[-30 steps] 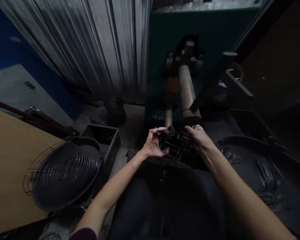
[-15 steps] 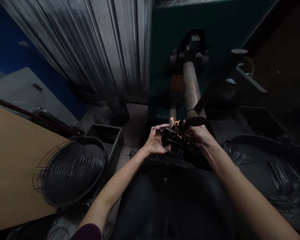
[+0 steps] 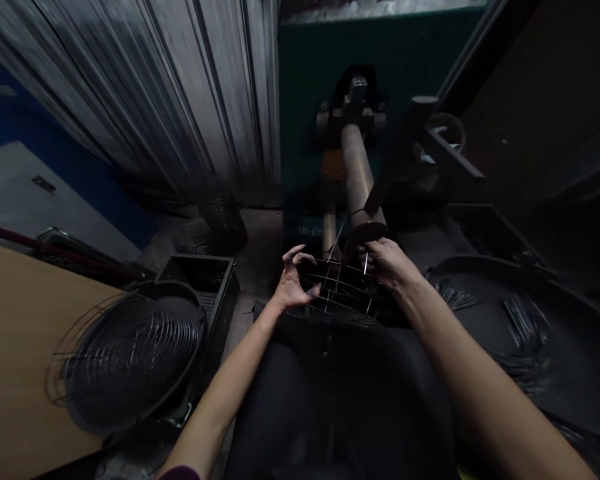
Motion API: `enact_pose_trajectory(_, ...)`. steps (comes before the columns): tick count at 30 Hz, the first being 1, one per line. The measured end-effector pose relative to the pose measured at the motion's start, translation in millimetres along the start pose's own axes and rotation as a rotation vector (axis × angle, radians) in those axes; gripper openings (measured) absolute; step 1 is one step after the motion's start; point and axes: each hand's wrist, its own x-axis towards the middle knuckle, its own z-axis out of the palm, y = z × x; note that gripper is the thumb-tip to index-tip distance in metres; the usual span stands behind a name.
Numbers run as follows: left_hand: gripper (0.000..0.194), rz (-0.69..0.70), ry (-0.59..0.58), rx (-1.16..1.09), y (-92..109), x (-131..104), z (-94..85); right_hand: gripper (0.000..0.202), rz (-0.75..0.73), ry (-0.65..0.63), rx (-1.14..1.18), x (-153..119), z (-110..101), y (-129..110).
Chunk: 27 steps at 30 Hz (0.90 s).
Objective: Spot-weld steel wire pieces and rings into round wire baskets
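A round-edged wire frame [image 3: 337,283] of thin curved and crossing wires sits in front of my lap, below the machine's metal arms. My left hand [image 3: 293,283] grips its left side, with the fingers curled over the top and the thumb lower down. On the other side, my right hand [image 3: 390,265] is pinched closed beside the end of the thick cylindrical arm [image 3: 357,167]. A short, bright piece of wire [image 3: 365,262] shows upright at its fingertips. The lower, thinner metal arm [image 3: 329,230] ends just behind the frame. Dark shadow hides part of the frame's right side.
At left, a round dark tray [image 3: 130,400] holds several ring-shaped wire frames, beside a plastic crate [image 3: 225,280] and a wooden board [image 3: 15,347]. A wide dark tray [image 3: 575,373] with loose wire pieces lies at right. The green machine body [image 3: 300,87] stands ahead.
Bright orange sparks at the metal arms' ends have gone. My right hand has drawn slightly away from the contact point, and a short bright wire now shows at its fingertips. The view has shifted right.
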Motion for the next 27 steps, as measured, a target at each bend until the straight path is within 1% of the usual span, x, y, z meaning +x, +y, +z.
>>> enact_pose_trajectory(3, 0.068, -0.012, -0.005, 0.020, -1.2, -0.6, -2.6, 0.039, -0.052, 0.002, 0.014, 1.8, 6.7, 3.5)
enact_pose_trajectory(6, 0.068, 0.014, -0.011, -0.017, -2.2, 0.3, -4.6, 0.044, -0.085, -0.012, 0.000, 1.9, 12.9, 6.3)
enact_pose_trajectory(9, 0.067, 0.040, -0.008, -0.053, -1.7, 2.5, -6.4, 0.045, -0.116, -0.029, -0.020, 1.9, 16.7, 7.3)
enact_pose_trajectory(11, 0.066, 0.024, -0.003, -0.052, -0.8, 4.5, -7.6, 0.045, -0.123, -0.027, -0.030, 3.0, 18.0, 7.2)
enact_pose_trajectory(14, 0.065, -0.023, -0.009, -0.064, -0.1, 7.8, -8.6, 0.046, -0.128, -0.003, -0.049, 6.0, 18.8, 6.8)
enact_pose_trajectory(16, 0.065, -0.025, -0.015, -0.089, -0.8, 9.8, -8.2, 0.045, -0.124, 0.007, -0.053, 7.9, 18.8, 7.0)
enact_pose_trajectory(21, 0.074, -0.021, 0.008, -0.113, -4.9, 12.0, -6.8, 0.041, -0.072, 0.043, -0.027, 10.0, 19.9, 8.7)
enact_pose_trajectory(24, 0.074, -0.032, -0.002, -0.110, -5.3, 12.3, -7.9, 0.039, -0.059, 0.027, -0.017, 11.9, 21.0, 10.2)
enact_pose_trajectory(27, 0.073, -0.029, -0.010, -0.083, -3.2, 12.4, -9.7, 0.037, -0.077, 0.011, -0.026, 15.5, 20.2, 12.4)
